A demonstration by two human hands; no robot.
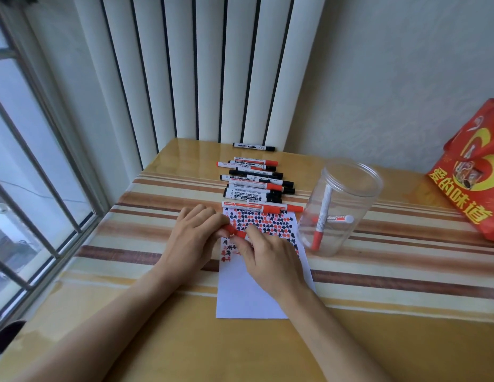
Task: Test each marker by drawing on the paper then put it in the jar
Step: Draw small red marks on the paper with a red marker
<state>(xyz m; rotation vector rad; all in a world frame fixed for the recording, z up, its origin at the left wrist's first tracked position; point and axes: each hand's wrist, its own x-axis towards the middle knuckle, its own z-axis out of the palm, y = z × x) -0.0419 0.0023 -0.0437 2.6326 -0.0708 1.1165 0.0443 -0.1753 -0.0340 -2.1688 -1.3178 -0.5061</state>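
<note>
A white paper (248, 293) lies on the table, its upper half covered with red and black marks. Over it both hands hold a red marker (234, 232): my left hand (192, 238) grips its left end, and my right hand (267, 260) pinches the other end. Whether the cap is on or off I cannot tell. A pile of several red and black markers (256, 186) lies just beyond the paper. A clear plastic jar (356, 175) stands to the right of the paper with red markers (321, 219) inside.
A red gift bag (472, 172) sits at the table's right edge. One black marker (253, 146) lies alone near the radiator at the back. A barred window runs along the left. The striped tablecloth (405, 299) covers the table.
</note>
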